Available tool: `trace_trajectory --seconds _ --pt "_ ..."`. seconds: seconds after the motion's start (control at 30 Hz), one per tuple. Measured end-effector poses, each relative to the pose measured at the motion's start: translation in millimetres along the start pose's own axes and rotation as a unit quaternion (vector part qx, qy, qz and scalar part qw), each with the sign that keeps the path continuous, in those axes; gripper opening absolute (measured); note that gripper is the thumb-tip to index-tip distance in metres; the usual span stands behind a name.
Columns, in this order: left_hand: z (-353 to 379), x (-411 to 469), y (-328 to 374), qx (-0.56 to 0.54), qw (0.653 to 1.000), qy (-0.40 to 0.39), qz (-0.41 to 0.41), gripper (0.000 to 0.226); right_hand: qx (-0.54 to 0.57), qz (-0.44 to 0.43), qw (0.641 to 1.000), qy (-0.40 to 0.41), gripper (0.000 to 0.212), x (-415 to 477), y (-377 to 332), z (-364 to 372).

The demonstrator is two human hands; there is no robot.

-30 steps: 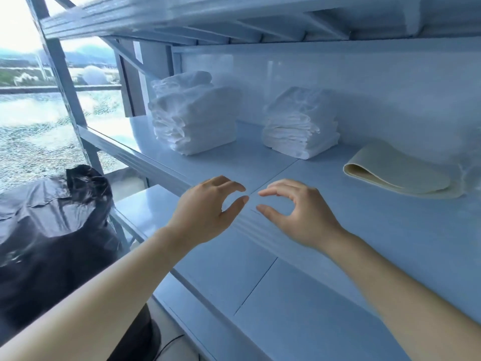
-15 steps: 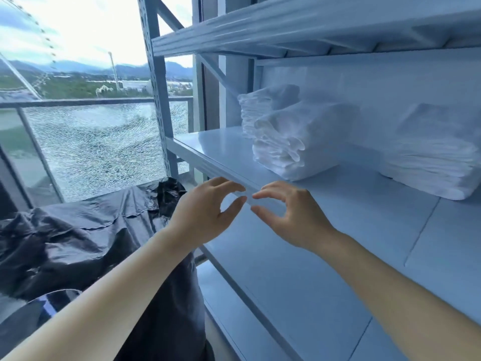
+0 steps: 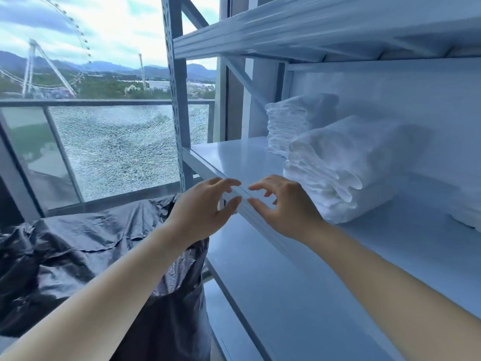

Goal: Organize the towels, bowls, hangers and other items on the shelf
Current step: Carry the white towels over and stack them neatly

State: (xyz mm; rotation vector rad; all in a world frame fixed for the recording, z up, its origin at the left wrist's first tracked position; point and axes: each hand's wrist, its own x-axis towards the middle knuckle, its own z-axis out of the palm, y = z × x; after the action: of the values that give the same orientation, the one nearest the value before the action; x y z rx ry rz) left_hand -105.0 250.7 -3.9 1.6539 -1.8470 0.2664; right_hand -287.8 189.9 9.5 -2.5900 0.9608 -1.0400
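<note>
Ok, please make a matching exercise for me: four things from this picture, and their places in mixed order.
1 front towel stack
2 rear towel stack
3 black plastic bag
4 shattered glass panel

a left of the shelf, low down
b on the shelf, beside the right hand
c in the railing
d on the shelf, at the back

Pairs: 1-b, 2-d, 3-a, 4-c

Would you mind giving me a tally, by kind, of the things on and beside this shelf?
Stacks of folded white towels on the shelf: 3 (front stack, rear stack, stack cut off at the right edge)
Black plastic bag beside the shelf: 1
Total: 4
</note>
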Motion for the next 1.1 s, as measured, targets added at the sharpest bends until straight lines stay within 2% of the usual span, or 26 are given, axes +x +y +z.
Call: trace_trajectory --seconds 0.33,0.73,1.1 --pt "33 52 -68 0.020 0.998 -0.033 -0.040 0.037 0.025 0.002 0.999 -0.034 0.028 76 36 59" --pt "48 131 -161 -0.015 0.999 -0.030 0.027 0.033 -0.035 0.066 0.997 -0.003 0.027 154 54 115" --pt "85 189 -197 -0.043 0.997 -0.048 0.035 0.030 -0.065 0.116 0.991 0.008 0.026 210 94 139"
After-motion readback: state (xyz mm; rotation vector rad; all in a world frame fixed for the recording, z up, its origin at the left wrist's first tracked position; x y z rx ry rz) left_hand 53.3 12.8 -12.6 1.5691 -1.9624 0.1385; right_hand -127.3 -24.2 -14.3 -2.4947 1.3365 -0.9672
